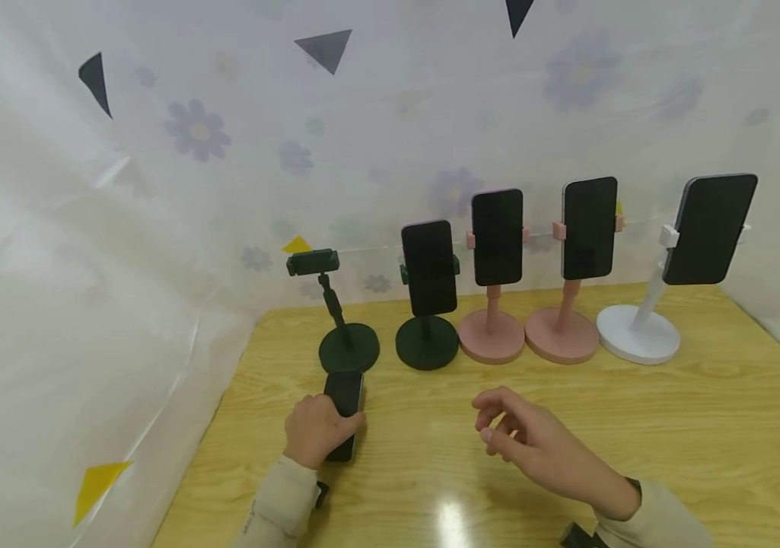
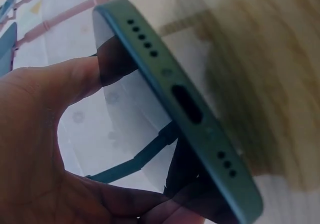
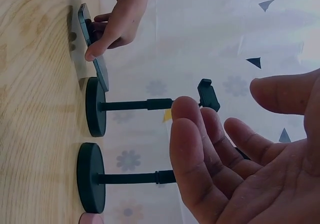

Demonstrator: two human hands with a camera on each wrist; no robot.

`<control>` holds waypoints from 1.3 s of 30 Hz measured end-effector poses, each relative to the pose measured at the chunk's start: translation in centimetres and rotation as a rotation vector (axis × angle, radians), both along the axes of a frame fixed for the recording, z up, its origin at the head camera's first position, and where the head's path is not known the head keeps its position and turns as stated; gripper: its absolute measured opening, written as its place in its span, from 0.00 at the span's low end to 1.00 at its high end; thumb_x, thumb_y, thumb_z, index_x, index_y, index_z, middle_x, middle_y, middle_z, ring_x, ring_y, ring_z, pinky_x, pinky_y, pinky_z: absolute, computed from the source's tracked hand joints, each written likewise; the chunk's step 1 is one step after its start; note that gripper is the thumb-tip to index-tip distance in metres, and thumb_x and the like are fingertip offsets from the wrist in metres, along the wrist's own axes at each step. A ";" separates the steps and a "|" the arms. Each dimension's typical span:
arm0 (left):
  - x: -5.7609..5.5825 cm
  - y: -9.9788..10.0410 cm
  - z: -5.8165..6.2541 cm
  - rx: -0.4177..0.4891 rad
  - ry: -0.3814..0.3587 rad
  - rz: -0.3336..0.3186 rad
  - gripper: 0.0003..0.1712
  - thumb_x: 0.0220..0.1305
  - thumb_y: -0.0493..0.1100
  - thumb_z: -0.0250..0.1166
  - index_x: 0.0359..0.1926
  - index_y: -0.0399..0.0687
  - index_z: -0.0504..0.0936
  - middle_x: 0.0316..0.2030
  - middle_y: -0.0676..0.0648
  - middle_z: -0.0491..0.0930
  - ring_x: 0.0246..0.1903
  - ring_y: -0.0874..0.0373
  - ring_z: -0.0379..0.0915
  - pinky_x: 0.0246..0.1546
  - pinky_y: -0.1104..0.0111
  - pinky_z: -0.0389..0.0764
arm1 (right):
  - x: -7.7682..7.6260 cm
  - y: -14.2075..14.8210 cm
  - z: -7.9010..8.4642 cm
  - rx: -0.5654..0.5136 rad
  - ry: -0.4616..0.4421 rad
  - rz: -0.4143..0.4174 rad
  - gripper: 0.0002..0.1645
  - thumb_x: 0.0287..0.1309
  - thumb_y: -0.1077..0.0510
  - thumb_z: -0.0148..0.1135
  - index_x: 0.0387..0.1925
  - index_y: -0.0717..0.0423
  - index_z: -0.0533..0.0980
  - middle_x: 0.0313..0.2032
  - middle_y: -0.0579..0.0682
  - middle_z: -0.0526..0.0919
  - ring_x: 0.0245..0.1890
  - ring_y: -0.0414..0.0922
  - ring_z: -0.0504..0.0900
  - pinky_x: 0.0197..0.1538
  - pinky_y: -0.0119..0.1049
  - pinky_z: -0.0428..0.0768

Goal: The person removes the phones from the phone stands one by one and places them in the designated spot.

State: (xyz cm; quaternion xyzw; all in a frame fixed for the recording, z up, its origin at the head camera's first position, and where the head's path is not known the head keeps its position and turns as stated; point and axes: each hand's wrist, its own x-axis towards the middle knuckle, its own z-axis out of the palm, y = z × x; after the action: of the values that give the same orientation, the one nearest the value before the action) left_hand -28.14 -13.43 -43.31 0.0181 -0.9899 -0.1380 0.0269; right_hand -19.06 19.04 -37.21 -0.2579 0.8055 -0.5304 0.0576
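Observation:
My left hand [image 1: 316,431] grips a dark smartphone [image 1: 344,392] by its long edges, thumb on one side and fingers on the other. In the left wrist view the phone's bottom edge [image 2: 162,73], with its charging port and speaker holes, faces the camera. The right wrist view shows it tilted close over the wooden table. Just beyond its far end stands a dark green phone stand [image 1: 348,350] whose clamp [image 1: 313,262] holds no phone. Off to the right, my right hand [image 1: 536,445] hovers above the table, fingers loosely bent, holding nothing.
To the right of that stand are another dark green stand [image 1: 427,344], two pink stands [image 1: 491,339] and a white stand [image 1: 638,336], each with a phone upright in its clamp. A patterned white sheet [image 1: 376,137] hangs behind the wooden table [image 1: 417,457].

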 end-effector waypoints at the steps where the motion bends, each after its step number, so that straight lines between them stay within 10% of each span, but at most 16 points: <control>1: 0.0 -0.1 -0.1 -0.003 -0.006 0.000 0.29 0.46 0.65 0.71 0.09 0.50 0.72 0.15 0.47 0.72 0.16 0.54 0.66 0.14 0.65 0.64 | 0.0 0.0 0.0 0.003 -0.002 -0.001 0.17 0.73 0.58 0.53 0.57 0.60 0.68 0.43 0.58 0.78 0.33 0.34 0.82 0.34 0.33 0.83; 15: -1.1 -0.5 -1.5 0.009 -0.027 0.001 0.32 0.48 0.61 0.70 0.05 0.52 0.63 0.12 0.48 0.67 0.14 0.53 0.65 0.12 0.65 0.62 | -0.1 0.2 0.0 0.038 -0.049 -0.002 0.15 0.73 0.55 0.52 0.55 0.58 0.72 0.44 0.54 0.79 0.34 0.37 0.82 0.36 0.33 0.82; 39: -2.6 -0.8 -1.4 0.013 -0.119 0.041 0.28 0.47 0.62 0.71 0.11 0.45 0.75 0.41 0.31 0.78 0.27 0.49 0.71 0.19 0.59 0.73 | 0.0 0.8 0.3 0.081 -0.034 0.007 0.14 0.73 0.55 0.53 0.54 0.57 0.73 0.45 0.53 0.80 0.36 0.35 0.81 0.36 0.32 0.82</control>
State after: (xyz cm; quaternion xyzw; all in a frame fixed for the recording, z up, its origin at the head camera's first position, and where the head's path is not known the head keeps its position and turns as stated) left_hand -30.75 -14.26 -44.70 0.0467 -0.9883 -0.1423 -0.0294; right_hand -19.06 19.81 -36.92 -0.2489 0.8245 -0.5013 0.0835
